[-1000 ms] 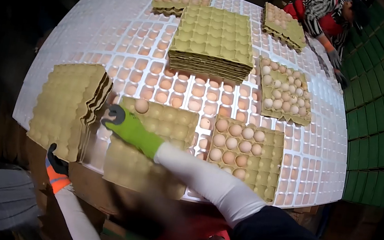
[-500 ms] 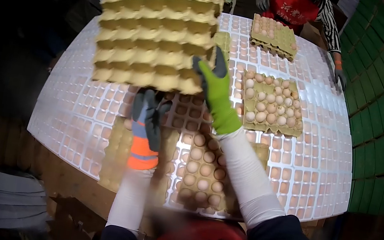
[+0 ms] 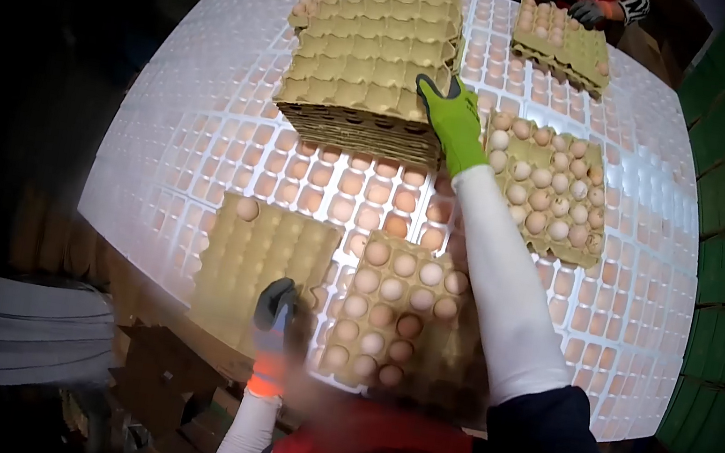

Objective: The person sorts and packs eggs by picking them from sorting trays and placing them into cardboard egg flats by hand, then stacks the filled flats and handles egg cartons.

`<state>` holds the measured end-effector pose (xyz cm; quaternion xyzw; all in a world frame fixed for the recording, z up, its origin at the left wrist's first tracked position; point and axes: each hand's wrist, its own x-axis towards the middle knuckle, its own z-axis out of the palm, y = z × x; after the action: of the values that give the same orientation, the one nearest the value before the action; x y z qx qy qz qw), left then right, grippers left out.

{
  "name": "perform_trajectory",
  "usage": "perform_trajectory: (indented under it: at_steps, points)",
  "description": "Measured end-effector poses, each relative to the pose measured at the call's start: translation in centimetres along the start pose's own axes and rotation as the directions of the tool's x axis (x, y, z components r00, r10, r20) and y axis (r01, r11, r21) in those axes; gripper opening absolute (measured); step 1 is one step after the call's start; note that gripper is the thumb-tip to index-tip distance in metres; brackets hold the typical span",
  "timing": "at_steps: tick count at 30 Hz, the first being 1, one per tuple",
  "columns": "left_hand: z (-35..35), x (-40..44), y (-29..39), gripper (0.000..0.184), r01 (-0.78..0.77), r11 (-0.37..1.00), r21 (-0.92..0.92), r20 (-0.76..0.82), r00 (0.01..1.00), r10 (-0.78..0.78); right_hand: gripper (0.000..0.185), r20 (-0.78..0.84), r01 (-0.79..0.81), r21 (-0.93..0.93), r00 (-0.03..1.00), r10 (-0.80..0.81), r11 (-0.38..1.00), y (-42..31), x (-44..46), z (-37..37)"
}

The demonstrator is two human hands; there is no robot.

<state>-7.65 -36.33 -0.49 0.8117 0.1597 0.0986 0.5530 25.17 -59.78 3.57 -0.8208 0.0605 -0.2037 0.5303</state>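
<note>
My right hand [image 3: 451, 119], in a green and grey glove, grips the right edge of the tall stack of empty cardboard egg trays [image 3: 366, 52] at the back. My left hand [image 3: 274, 315], in a grey and orange glove, hovers at the front over a cardboard tray [image 3: 259, 253] that holds one egg [image 3: 247, 208] in its upper left. Its fingers look partly curled, and whether they hold anything is hidden. Just right of it lies a tray partly filled with eggs [image 3: 382, 315], its right side shaded by my right arm.
White plastic trays of eggs [image 3: 174, 159] cover the table. A nearly full cardboard tray [image 3: 542, 198] lies right of centre. Stacked egg trays [image 3: 561, 49] stand at the back right, where a co-worker's gloved hands [image 3: 589, 12] show. Cardboard boxes [image 3: 169, 367] sit below the front edge.
The raised stack of empty trays now rests on the stack at the back. My left hand has let go and moved down to the front; my right hand remains at the stack's edge.
</note>
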Motion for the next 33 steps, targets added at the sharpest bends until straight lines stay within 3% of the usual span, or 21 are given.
perform_trajectory:
  at_steps: [1,2,4,6,8,9,10,12,14,16,17,18,20,23,26,27,29,30,31,32,33]
  points:
    - [-0.1,0.0,-0.2,0.033,-0.032,0.999,0.007,-0.008,0.999,0.032,0.057,0.18,-0.073,-0.045,0.98,0.08,0.996,-0.2,0.8,-0.5]
    - [-0.1,0.1,-0.3,0.034,-0.068,0.998,0.009,-0.016,0.998,0.068,0.057,0.172,-0.081,-0.045,0.981,0.087,0.996,-0.3,1.1,-1.1]
    - [0.3,0.0,1.2,0.035,-0.019,1.0,-0.014,0.023,1.0,0.02,0.057,0.101,0.141,-0.562,0.99,-0.102,0.815,-0.1,0.4,-2.5]
    - [0.9,0.6,3.0,0.035,0.025,0.998,-0.055,0.065,0.998,-0.022,0.045,-0.065,0.168,-0.163,0.981,-0.181,0.972,2.8,-1.4,-3.8]
    - [2.1,1.0,4.0,0.031,0.108,0.951,-0.29,0.079,0.993,-0.089,0.042,0.115,-0.188,0.22,0.979,0.166,0.957,6.3,-5.1,-8.3]
    - [2.3,1.6,2.0,0.034,-0.011,0.988,-0.154,0.097,0.995,0.026,0.041,0.174,-0.311,0.319,0.948,0.267,0.896,8.3,-6.9,-10.8]
    - [2.9,1.7,4.6,0.035,0.079,0.991,-0.111,0.162,0.985,-0.061,0.037,0.055,-0.193,0.299,0.981,0.185,0.934,10.3,-8.9,-13.1]
    - [4.9,2.6,3.2,0.033,-0.003,0.979,-0.202,0.205,0.978,0.045,0.032,-0.156,0.029,0.219,0.988,0.006,0.975,13.7,-12.4,-18.4]
    - [6.7,3.8,3.6,0.032,0.153,0.913,-0.378,0.366,0.93,-0.004,0.03,-0.218,-0.057,0.241,0.969,0.111,0.969,16.0,-14.0,-25.1]
    - [7.7,5.8,3.0,0.029,-0.094,0.986,-0.138,0.284,0.95,0.13,0.028,-0.267,-0.24,0.341,0.902,0.338,0.909,17.5,-15.1,-30.4]
    - [7.8,6.4,3.8,0.031,-0.096,0.98,-0.177,0.225,0.965,0.135,0.029,-0.305,-0.268,0.272,0.887,0.347,0.924,17.4,-15.6,-32.4]
    - [7.8,6.6,5.3,0.032,0.073,0.964,-0.257,0.138,0.99,-0.038,0.03,-0.338,-0.302,0.202,0.871,0.355,0.932,17.1,-16.1,-34.1]
    - [5.9,7.9,2.9,0.041,-0.045,0.962,-0.269,0.035,0.998,0.056,0.031,-0.336,-0.271,0.145,0.891,0.305,0.951,17.0,-17.8,-35.9]
    - [2.5,8.5,-0.2,0.039,0.037,0.944,-0.327,-0.14,0.986,-0.087,0.03,-0.302,-0.375,0.137,0.866,0.399,0.917,20.5,-19.8,-37.7]
    - [1.9,9.6,-3.6,0.035,0.087,0.972,-0.216,-0.173,0.977,-0.126,0.031,-0.229,-0.455,0.069,0.859,0.458,0.888,21.8,-17.8,-36.1]
    - [5.3,8.1,1.1,0.029,0.181,0.9,-0.396,-0.067,0.972,-0.225,0.034,-0.222,-0.311,0.036,0.924,0.311,0.95,25.1,-15.7,-35.6]
    - [10.7,10.1,0.7,0.033,-0.039,0.991,-0.131,0.183,0.981,0.063,0.044,-0.174,-0.126,-0.086,0.979,0.109,0.988,31.2,-9.9,-34.2]
    - [13.8,10.0,4.9,0.037,0.031,0.995,-0.096,0.333,0.943,0.003,0.045,-0.212,-0.068,-0.131,0.977,0.039,0.989,31.7,-6.8,-32.7]
    - [18.5,12.0,1.7,0.043,-0.163,0.967,-0.195,0.39,0.892,0.229,0.043,-0.219,-0.119,0.001,0.969,0.117,0.993,31.3,-4.7,-30.9]
    - [22.8,12.6,2.6,0.047,-0.218,0.946,-0.238,0.35,0.89,0.293,0.041,-0.222,-0.17,0.123,0.955,0.194,0.978,30.5,-3.0,-29.6]
    - [26.3,13.3,3.3,0.05,-0.29,0.954,-0.082,0.315,0.9,0.301,0.041,-0.221,-0.152,0.12,0.959,0.176,0.981,29.5,-1.6,-28.3]
